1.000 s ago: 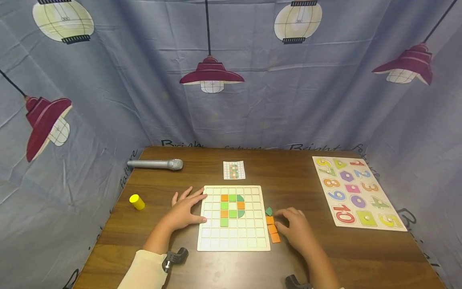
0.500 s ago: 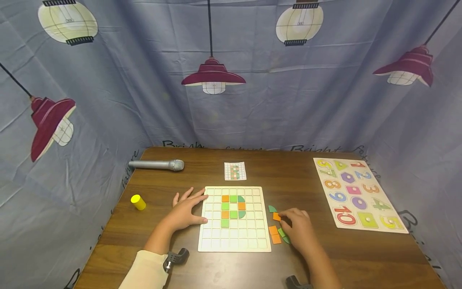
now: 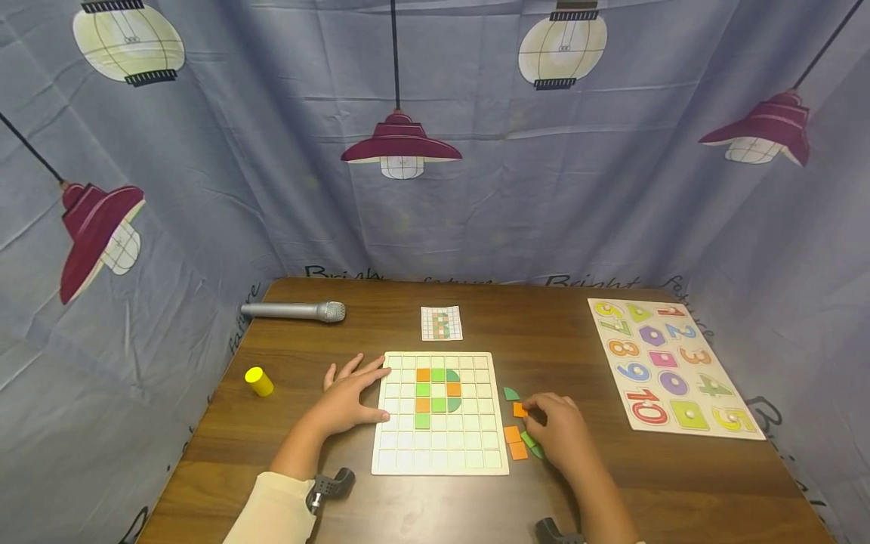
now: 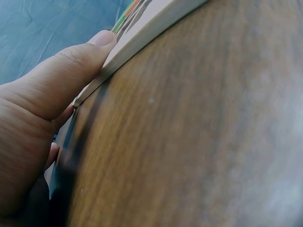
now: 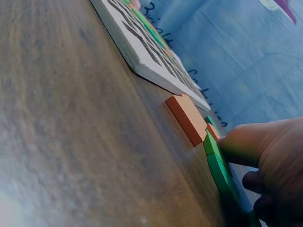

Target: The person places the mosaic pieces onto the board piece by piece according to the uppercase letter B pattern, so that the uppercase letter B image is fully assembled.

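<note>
the left hand (image 3: 348, 400) rests, fingers spread, on the edge of the board (image 3: 401, 459); the right hand (image 3: 559, 429) has fingers touching an orange square (image 3: 519, 409) just right of the board, pinched or not i can't tell; likely picking it out, next needing a clean lift

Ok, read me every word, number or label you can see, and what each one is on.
"Bright": on the curtain, partly cut off.
"1 2 3 4 5 6 7 8 9 10": on the number puzzle board.
Other curtain script: folded and cut off, not fully readable.
Pattern card: any print is too small to read.
Grid board and tiles: no text visible.
</note>
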{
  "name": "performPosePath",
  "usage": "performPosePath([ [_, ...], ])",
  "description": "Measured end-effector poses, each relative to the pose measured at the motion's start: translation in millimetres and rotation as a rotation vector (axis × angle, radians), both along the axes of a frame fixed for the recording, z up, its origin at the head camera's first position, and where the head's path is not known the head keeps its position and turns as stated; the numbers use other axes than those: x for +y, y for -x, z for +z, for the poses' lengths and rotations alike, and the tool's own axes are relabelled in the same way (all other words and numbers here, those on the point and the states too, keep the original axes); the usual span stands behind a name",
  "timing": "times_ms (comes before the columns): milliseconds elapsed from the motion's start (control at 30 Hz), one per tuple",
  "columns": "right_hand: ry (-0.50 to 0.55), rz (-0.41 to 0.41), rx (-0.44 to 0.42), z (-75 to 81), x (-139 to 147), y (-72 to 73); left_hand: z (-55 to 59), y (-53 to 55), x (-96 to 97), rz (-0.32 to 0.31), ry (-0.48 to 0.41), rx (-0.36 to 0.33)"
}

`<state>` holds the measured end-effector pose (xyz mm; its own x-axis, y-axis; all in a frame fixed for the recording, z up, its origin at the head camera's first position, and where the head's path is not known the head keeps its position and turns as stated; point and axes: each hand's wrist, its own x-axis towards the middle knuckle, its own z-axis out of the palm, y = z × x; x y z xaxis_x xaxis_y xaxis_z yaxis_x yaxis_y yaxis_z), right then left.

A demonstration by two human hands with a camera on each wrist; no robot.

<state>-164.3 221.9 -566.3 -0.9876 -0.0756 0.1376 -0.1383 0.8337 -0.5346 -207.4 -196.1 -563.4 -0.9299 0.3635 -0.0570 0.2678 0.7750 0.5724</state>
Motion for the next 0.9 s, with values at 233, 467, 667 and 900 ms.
performPosePath([
  [233,0.000,0.022,-0.013,-2.3,1.5,1.2,-0.3,0.3,0.4,-0.002,-0.001,0.003],
  [467,0.008,0.012,-0.077,-1.2,2.2,3.2,1.0,-0.4,0.4,0.001,0.005,0.003],
  [667,0.016,0.012,-0.068,0.0,2.9,4.4,0.5,-0.7,0.1,-0.005,-0.001,0.018],
  [900,0.038,-0.006,-0.025,6.5,-1.3,1.3,-1.3,-2.3,-1.0,-0.010,0.004,0.003],
])
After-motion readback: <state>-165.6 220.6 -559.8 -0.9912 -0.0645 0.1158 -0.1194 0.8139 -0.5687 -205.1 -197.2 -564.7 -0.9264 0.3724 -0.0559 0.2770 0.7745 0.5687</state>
